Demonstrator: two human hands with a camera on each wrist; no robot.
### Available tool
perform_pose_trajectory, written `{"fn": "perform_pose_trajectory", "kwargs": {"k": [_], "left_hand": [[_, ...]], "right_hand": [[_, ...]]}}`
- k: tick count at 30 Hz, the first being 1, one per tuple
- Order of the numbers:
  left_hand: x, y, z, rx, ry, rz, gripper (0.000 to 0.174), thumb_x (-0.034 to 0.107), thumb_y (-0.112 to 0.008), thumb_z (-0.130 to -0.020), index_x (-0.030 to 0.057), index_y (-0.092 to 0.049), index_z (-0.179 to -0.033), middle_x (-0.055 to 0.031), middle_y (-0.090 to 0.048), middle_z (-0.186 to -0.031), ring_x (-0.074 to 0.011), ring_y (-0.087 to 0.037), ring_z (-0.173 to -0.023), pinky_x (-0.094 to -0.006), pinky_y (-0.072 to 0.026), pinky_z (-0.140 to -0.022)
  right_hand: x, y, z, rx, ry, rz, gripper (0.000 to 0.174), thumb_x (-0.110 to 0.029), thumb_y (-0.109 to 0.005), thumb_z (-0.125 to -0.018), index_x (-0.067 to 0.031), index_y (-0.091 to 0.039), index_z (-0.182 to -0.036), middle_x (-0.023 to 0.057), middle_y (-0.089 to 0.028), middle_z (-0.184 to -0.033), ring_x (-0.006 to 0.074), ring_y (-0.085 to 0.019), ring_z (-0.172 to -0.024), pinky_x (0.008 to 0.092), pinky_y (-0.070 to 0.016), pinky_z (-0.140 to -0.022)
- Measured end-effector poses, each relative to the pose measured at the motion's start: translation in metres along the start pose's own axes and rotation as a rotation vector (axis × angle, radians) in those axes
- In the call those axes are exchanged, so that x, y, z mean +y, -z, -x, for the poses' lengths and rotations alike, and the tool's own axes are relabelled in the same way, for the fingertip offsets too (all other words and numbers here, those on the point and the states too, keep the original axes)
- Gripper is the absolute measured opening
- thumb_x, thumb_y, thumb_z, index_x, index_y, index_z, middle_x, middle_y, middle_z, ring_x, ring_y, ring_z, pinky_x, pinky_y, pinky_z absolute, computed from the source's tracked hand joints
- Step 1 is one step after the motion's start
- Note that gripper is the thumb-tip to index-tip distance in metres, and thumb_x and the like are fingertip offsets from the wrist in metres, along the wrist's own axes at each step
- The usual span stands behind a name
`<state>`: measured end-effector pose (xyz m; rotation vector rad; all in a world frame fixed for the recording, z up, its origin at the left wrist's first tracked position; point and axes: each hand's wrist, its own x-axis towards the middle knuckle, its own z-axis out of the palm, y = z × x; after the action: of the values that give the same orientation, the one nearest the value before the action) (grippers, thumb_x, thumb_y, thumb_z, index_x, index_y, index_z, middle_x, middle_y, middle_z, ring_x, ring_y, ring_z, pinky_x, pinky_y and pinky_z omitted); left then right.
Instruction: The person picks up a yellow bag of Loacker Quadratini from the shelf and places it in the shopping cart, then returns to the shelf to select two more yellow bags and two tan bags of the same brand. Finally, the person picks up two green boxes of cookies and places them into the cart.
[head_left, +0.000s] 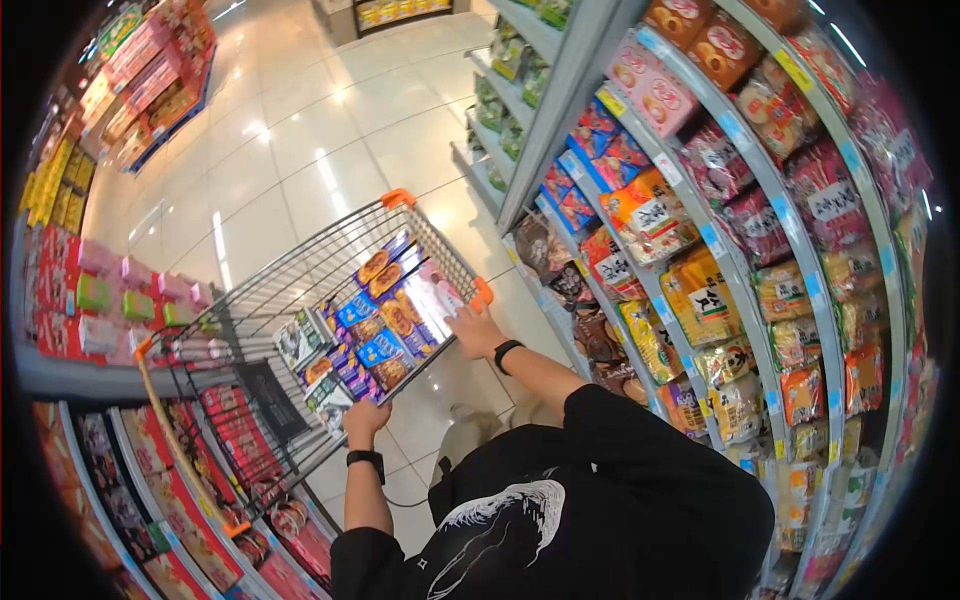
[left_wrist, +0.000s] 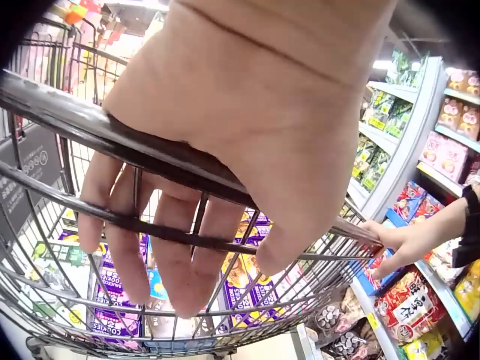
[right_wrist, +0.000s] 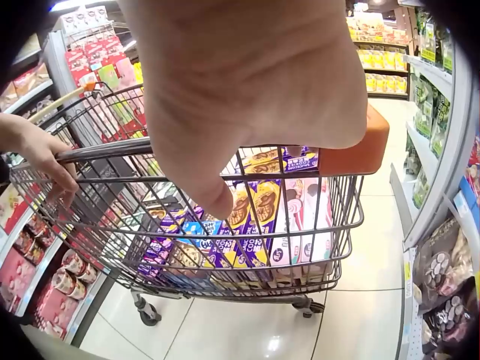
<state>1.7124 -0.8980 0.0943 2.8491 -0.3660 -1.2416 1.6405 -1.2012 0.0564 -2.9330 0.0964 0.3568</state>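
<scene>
My left hand (left_wrist: 247, 142) lies over the dark rail (left_wrist: 67, 116) of a wire shopping cart. Its fingers wrap down inside the basket, with the thumb on the outer side. Farther right along the same side, my right hand (head_left: 475, 330) grips the rail beside an orange corner piece (right_wrist: 356, 150); its thumb hangs outside, its fingers mostly hidden. Purple cookie boxes (right_wrist: 262, 217), blue cookie packs (head_left: 385, 358), a pink-and-white box (right_wrist: 304, 221) and green-and-white packs (head_left: 298, 342) lie in the basket.
Shelves of bagged snacks (head_left: 700, 295) rise close on the right. Red packaged goods (head_left: 55, 290) line the left side. Pale floor tiles (head_left: 330, 130) stretch ahead past the cart, with a stacked display (head_left: 150, 80) at far left.
</scene>
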Motion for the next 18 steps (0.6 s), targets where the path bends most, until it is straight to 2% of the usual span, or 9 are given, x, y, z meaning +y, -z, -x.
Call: {"fn": "perform_pose_trajectory", "kwargs": {"k": [1,2,4,7,12,14,16,17,18], "left_hand": [[-0.004,-0.012,-0.004,0.097,0.002,-0.006,0.059,0.059,-0.057,-0.077,0.0041,-0.071,-0.094,-0.0211,-0.068,-0.101,-0.0369,-0.065,-0.097,-0.0453,-0.0505,-0.082],[-0.012,-0.028,-0.017,0.118,-0.013,0.008,0.058,0.058,-0.057,-0.078,0.0050,-0.070,-0.098,-0.0206,-0.067,-0.104,-0.0361,-0.065,-0.098,-0.0460,-0.0497,-0.083],[0.000,-0.003,0.010,0.032,-0.013,-0.041,0.055,0.056,-0.055,-0.080,0.0065,-0.071,-0.098,-0.0195,-0.067,-0.106,-0.0352,-0.065,-0.099,-0.0472,-0.0497,-0.083],[-0.010,-0.024,0.000,0.110,-0.062,-0.043,0.058,0.059,-0.053,-0.081,0.0054,-0.071,-0.093,-0.0179,-0.070,-0.095,-0.0350,-0.067,-0.088,-0.0473,-0.0525,-0.073],[0.004,-0.015,0.023,0.060,0.010,0.033,0.050,0.052,-0.053,-0.082,0.0072,-0.071,-0.095,-0.0160,-0.070,-0.097,-0.0329,-0.067,-0.091,-0.0444,-0.0524,-0.077],[0.005,-0.027,0.030,0.058,0.015,0.089,0.047,0.049,-0.054,-0.081,0.0079,-0.072,-0.094,-0.0154,-0.070,-0.097,-0.0321,-0.067,-0.091,-0.0439,-0.0527,-0.077],[0.002,-0.048,0.028,0.069,0.010,0.140,0.042,0.045,-0.055,-0.080,0.0085,-0.072,-0.094,-0.0147,-0.070,-0.097,-0.0314,-0.068,-0.091,-0.0441,-0.0528,-0.076],[0.002,-0.060,0.027,0.078,0.019,0.150,0.040,0.042,-0.056,-0.079,0.0088,-0.072,-0.093,-0.0143,-0.070,-0.096,-0.0309,-0.068,-0.091,-0.0442,-0.0529,-0.075],[0.000,-0.083,0.018,0.127,0.004,0.179,0.049,0.052,-0.054,-0.081,0.0081,-0.072,-0.091,-0.0153,-0.070,-0.095,-0.0331,-0.067,-0.089,-0.0458,-0.0530,-0.075]], "right_hand": [[0.000,0.007,0.000,-0.049,-0.012,-0.005,0.070,-0.023,-0.068,-0.069,-0.0099,-0.045,-0.134,0.0185,-0.046,-0.131,0.0349,-0.036,-0.131,0.0633,-0.0158,-0.108],[-0.002,0.012,0.001,-0.106,-0.010,-0.013,0.071,-0.021,-0.068,-0.068,-0.0092,-0.045,-0.134,0.0188,-0.046,-0.131,0.0355,-0.035,-0.131,0.0637,-0.0156,-0.108],[0.006,-0.004,-0.003,-0.087,0.026,-0.071,0.073,-0.020,-0.067,-0.067,-0.0081,-0.043,-0.135,0.0205,-0.044,-0.133,0.0370,-0.035,-0.131,0.0650,-0.0150,-0.108],[0.005,-0.002,0.002,-0.070,0.030,-0.048,0.072,-0.018,-0.065,-0.068,-0.0090,-0.043,-0.135,0.0237,-0.038,-0.137,0.0382,-0.033,-0.132,0.0663,-0.0125,-0.107],[0.005,0.007,0.012,-0.078,0.052,-0.057,0.073,-0.019,-0.064,-0.069,-0.0103,-0.039,-0.137,0.0259,-0.036,-0.139,0.0385,-0.031,-0.134,0.0671,-0.0107,-0.107],[0.003,0.014,0.019,-0.092,0.084,-0.058,0.077,-0.024,-0.065,-0.069,-0.0101,-0.036,-0.139,0.0270,-0.034,-0.139,0.0412,-0.030,-0.133,0.0665,-0.0145,-0.107],[0.020,-0.012,0.019,-0.157,0.115,-0.020,0.079,-0.028,-0.068,-0.069,-0.0096,-0.036,-0.138,0.0281,-0.033,-0.140,0.0443,-0.030,-0.132,0.0634,-0.0203,-0.107],[0.023,-0.012,0.020,-0.159,0.133,-0.030,0.084,-0.032,-0.071,-0.066,-0.0092,-0.035,-0.139,0.0290,-0.032,-0.140,0.0461,-0.029,-0.132,0.0589,-0.0248,-0.107],[0.022,-0.006,0.024,-0.178,0.168,-0.034,0.089,-0.032,-0.075,-0.064,-0.0089,-0.034,-0.139,0.0298,-0.033,-0.141,0.0454,-0.028,-0.133,0.0557,-0.0260,-0.108]]}}
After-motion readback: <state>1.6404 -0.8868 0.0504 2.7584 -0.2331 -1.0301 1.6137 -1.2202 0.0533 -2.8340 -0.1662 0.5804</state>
